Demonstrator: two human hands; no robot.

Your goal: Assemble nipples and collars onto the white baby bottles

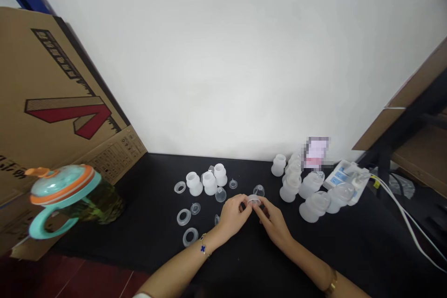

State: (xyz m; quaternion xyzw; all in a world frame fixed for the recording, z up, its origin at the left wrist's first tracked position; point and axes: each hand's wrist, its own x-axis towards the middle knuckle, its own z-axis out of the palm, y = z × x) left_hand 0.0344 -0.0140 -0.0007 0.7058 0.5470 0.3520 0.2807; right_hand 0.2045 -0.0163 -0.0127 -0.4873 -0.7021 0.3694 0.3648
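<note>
My left hand (234,216) and my right hand (274,221) meet over the black mat (157,237), fingers pinched together on a small clear plastic part (253,200). Just behind it stands a clear dome-shaped piece (259,190). Left of my hands lie three white bottle necks (206,181), several clear rings (184,217) and small clear valves (195,207). To the right stands a cluster of several white assembled bottles (310,195).
A teal and orange handled cup (66,198) stands at the left beside a tilted cardboard box (52,107). A white and blue power strip (344,178) with white cables (405,216) lies at the right, under a wooden shelf (408,111). A white wall is behind.
</note>
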